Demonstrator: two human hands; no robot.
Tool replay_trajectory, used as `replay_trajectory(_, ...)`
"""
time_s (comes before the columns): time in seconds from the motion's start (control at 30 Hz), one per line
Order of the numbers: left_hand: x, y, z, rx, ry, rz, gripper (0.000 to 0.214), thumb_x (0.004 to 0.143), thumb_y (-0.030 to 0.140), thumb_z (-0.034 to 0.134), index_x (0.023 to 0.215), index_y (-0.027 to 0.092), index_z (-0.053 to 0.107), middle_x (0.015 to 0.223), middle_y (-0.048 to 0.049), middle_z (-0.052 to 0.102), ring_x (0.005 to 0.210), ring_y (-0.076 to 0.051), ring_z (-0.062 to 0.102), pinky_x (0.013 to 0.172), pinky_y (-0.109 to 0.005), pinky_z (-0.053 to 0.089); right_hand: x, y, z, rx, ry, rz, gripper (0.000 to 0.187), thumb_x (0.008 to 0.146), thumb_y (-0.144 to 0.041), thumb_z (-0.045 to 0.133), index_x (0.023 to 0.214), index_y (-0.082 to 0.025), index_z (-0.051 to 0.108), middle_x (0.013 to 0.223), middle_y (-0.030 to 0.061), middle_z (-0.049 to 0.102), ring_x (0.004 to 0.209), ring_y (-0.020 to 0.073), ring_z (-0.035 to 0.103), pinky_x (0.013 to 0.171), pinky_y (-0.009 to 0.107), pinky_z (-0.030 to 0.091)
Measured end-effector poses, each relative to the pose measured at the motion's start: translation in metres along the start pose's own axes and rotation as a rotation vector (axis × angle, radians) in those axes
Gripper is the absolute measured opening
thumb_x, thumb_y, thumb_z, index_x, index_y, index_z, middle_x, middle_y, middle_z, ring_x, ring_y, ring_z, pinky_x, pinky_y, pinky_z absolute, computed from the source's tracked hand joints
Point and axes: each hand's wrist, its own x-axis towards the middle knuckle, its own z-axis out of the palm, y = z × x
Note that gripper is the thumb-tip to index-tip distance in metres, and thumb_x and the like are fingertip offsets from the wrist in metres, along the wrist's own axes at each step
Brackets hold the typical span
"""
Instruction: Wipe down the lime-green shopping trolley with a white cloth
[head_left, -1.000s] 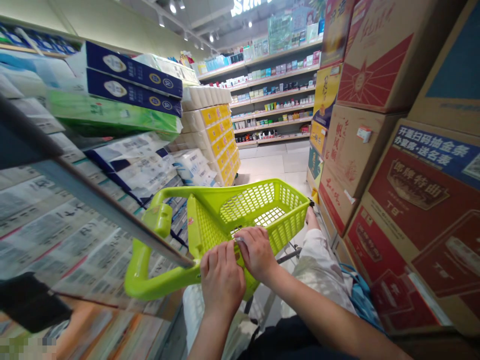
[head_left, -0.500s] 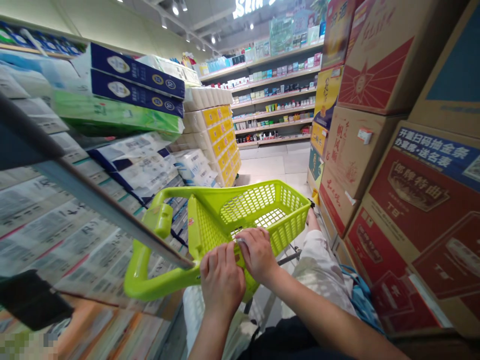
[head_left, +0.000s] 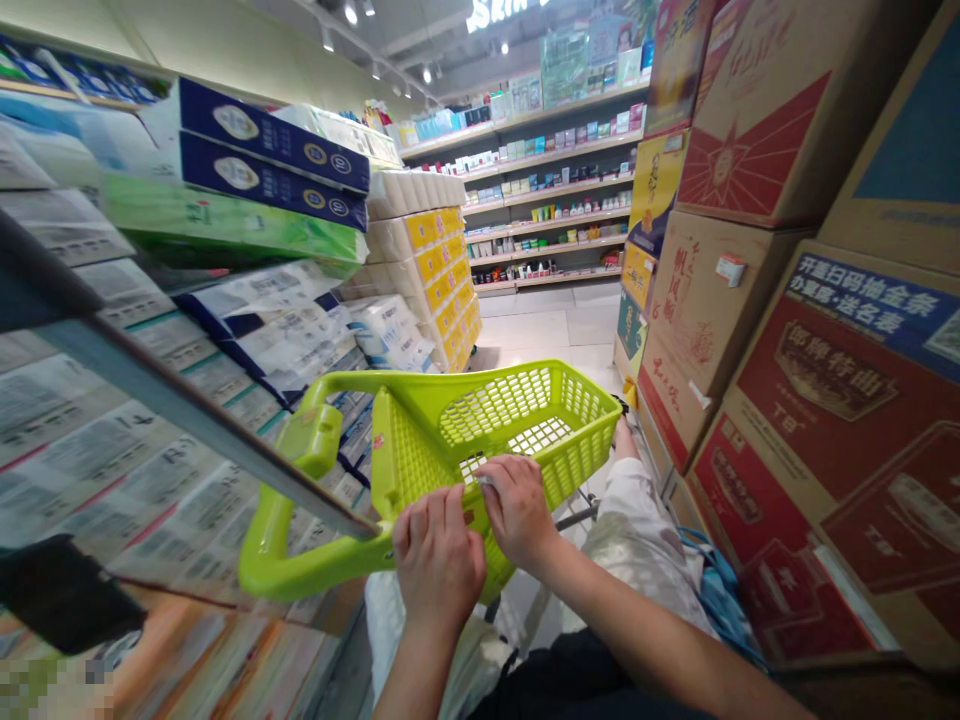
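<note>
A lime-green plastic shopping cart (head_left: 540,385) stands crosswise in front of me, its handle end to the left. Its lattice basket shows nothing inside. My left hand (head_left: 439,550) is curled over the cart's near rim, close to the handle end. Beside it, my right hand (head_left: 514,500) wraps the same rim a little farther along, fingers over the edge. A metal pole (head_left: 225,435) slants down from the upper left and meets the cart near my left hand.
Packs of tissue paper (head_left: 274,155) are stacked high on the left. Red and brown cartons (head_left: 832,400) form a wall on the right. Shelves of small bottles and boxes (head_left: 555,210) stand at the back, beyond the pale tiled floor (head_left: 547,325). A dark flat object (head_left: 67,595) juts in lower left.
The cart's handle end and my left hand have shifted slightly left. Both hands keep their hold on the rim.
</note>
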Motion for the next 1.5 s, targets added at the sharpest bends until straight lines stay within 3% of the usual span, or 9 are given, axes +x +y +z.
replay_trajectory(0.2,-0.002,-0.001,0.0,0.01,0.055,0.014,0.036,0.077,0.014,0.054,0.113,0.015,0.062,0.105,-0.01,0.067,0.102,-0.028,0.055,0.1,-0.044,0.032,0.002,0.034,-0.015,-0.12,0.069,0.138,0.018,0.095,-0.018,0.044,0.1,-0.023,0.061,0.097,0.0035,0.067,0.097,0.0186,0.058,0.094,0.035,0.029)
replay_trajectory(0.47,-0.005,-0.004,0.003,-0.001,0.077,0.015,0.037,0.077,0.012,0.052,0.113,0.016,0.061,0.104,-0.0098,0.067,0.102,-0.028,0.055,0.099,-0.043,0.031,-0.001,-0.015,0.004,0.024,-0.012,-0.017,0.021,0.097,-0.02,0.041,0.102,-0.023,0.06,0.1,0.0042,0.067,0.099,0.0185,0.058,0.098,0.035,0.029)
replay_trajectory(0.6,-0.008,-0.006,0.003,0.005,0.083,0.018,0.036,0.077,0.014,0.054,0.113,0.016,0.061,0.105,-0.0094,0.068,0.102,-0.028,0.055,0.1,-0.043,0.032,-0.003,0.0,-0.002,-0.009,-0.025,0.008,0.02,0.097,-0.02,0.041,0.106,-0.023,0.059,0.103,0.0035,0.068,0.1,0.0177,0.059,0.101,0.036,0.025)
replay_trajectory(0.73,-0.007,-0.004,0.001,0.015,0.101,0.013,0.034,0.078,0.014,0.054,0.111,0.016,0.062,0.104,-0.0093,0.067,0.101,-0.027,0.055,0.099,-0.043,0.033,-0.005,0.023,-0.01,-0.133,0.054,0.096,0.022,0.097,-0.02,0.042,0.113,-0.021,0.056,0.105,0.0061,0.068,0.101,0.02,0.058,0.099,0.038,0.026)
replay_trajectory(0.83,-0.007,-0.003,0.001,0.018,0.107,0.017,0.033,0.078,0.014,0.053,0.11,0.015,0.062,0.102,-0.0093,0.067,0.101,-0.027,0.055,0.098,-0.043,0.033,-0.005,0.013,-0.005,-0.136,0.057,0.105,0.02,0.096,-0.018,0.041,0.107,-0.022,0.058,0.101,0.0052,0.067,0.098,0.0199,0.058,0.097,0.037,0.027)
replay_trajectory(1.0,-0.009,-0.007,0.002,0.017,0.088,0.025,0.033,0.079,0.013,0.051,0.111,0.015,0.06,0.102,-0.0098,0.067,0.1,-0.027,0.055,0.097,-0.043,0.033,-0.004,-0.023,0.013,-0.008,0.015,-0.014,0.022,0.097,-0.019,0.04,0.105,-0.023,0.06,0.101,0.0036,0.067,0.1,0.0177,0.058,0.102,0.036,0.026)
replay_trajectory(1.13,-0.009,-0.008,0.002,0.018,0.096,0.026,0.034,0.078,0.013,0.053,0.111,0.015,0.061,0.104,-0.0097,0.067,0.101,-0.027,0.055,0.098,-0.044,0.033,-0.004,-0.012,0.006,-0.023,-0.013,-0.021,0.021,0.097,-0.02,0.041,0.106,-0.024,0.06,0.103,0.0027,0.067,0.099,0.0169,0.059,0.104,0.037,0.023)
replay_trajectory(1.27,-0.009,-0.005,0.003,0.015,0.095,0.004,0.035,0.078,0.014,0.054,0.111,0.016,0.063,0.105,-0.0099,0.067,0.102,-0.028,0.054,0.098,-0.044,0.032,-0.004,0.007,-0.006,-0.087,0.011,0.074,0.02,0.096,-0.019,0.043,0.105,-0.024,0.06,0.101,0.0026,0.067,0.101,0.0178,0.058,0.102,0.038,0.022)
replay_trajectory(1.5,-0.009,-0.004,0.006,0.009,0.082,0.01,0.034,0.08,0.015,0.052,0.112,0.017,0.062,0.105,-0.0104,0.067,0.103,-0.027,0.055,0.1,-0.043,0.031,-0.001,-0.021,0.008,-0.029,0.005,0.01,0.021,0.095,-0.016,0.041,0.101,-0.022,0.06,0.098,0.0035,0.066,0.098,0.018,0.057,0.099,0.036,0.027)
